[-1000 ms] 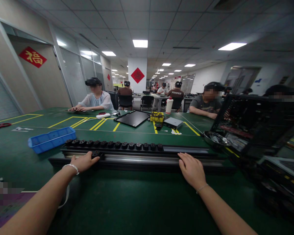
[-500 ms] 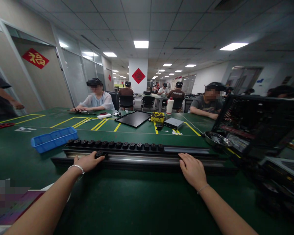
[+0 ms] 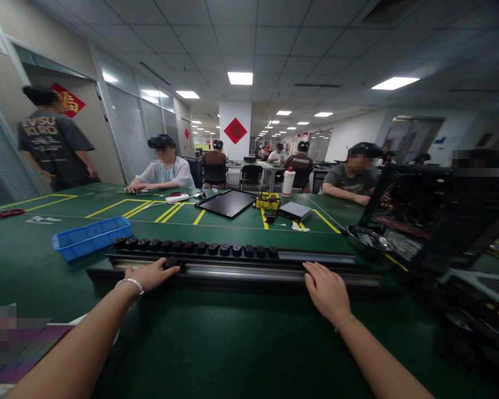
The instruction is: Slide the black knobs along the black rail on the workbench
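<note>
A long black rail [image 3: 249, 272] with a silver track lies across the green table in front of me. Several small black sockets [image 3: 199, 247] sit in a row along its far track. My left hand [image 3: 147, 275] rests on the rail's left part, fingers stretched over a small black socket piece [image 3: 171, 261] in the near track. My right hand [image 3: 326, 291] lies flat on the rail's near edge to the right, fingers spread and holding nothing.
A blue plastic tray [image 3: 89, 235] stands left of the rail. A black open computer case [image 3: 436, 216] and a metal bowl [image 3: 368, 238] are at the right. Farther back lie a black panel [image 3: 227, 202], a yellow box [image 3: 266, 199] and a grey box [image 3: 294, 210]. Seated people work behind; one person [image 3: 52, 138] stands at far left.
My left hand has slid slightly right along the rail with the socket piece. A person has walked into view at the far left. My right hand has stayed put.
</note>
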`<action>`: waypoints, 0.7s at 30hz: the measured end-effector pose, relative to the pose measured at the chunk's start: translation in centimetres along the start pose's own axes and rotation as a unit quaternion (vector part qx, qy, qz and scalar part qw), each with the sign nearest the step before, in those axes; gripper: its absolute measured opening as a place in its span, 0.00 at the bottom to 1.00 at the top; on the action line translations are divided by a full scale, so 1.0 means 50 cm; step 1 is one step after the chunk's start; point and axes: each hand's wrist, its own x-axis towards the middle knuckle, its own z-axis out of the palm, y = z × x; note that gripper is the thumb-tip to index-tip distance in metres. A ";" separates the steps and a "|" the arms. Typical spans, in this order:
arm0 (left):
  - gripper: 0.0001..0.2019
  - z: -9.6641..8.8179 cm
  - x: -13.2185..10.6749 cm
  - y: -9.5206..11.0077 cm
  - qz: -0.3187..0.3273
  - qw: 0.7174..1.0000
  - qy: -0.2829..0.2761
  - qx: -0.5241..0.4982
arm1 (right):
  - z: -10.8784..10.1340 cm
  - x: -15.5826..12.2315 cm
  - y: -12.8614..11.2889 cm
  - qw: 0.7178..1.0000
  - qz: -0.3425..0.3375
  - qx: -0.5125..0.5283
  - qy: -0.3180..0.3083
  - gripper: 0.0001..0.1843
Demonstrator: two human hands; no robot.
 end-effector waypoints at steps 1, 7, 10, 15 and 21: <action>0.30 -0.002 -0.001 0.002 -0.007 1.000 -0.026 0.001 | -0.001 0.000 -0.001 1.000 0.001 -0.001 -0.001 0.21; 0.39 0.007 0.000 0.008 -0.047 0.998 -0.039 0.021 | 0.002 0.000 0.001 1.000 -0.002 -0.009 0.002 0.21; 0.38 0.014 0.003 0.006 -0.021 0.998 -0.039 0.042 | 0.007 0.000 0.005 1.000 -0.003 -0.012 0.005 0.21; 0.30 0.010 0.002 0.005 0.031 0.994 -0.054 0.089 | 0.007 0.000 0.007 1.000 -0.002 -0.013 -0.002 0.22; 0.30 0.005 -0.001 0.005 0.033 0.996 -0.048 0.071 | 0.008 0.000 0.006 1.000 -0.002 -0.016 0.003 0.21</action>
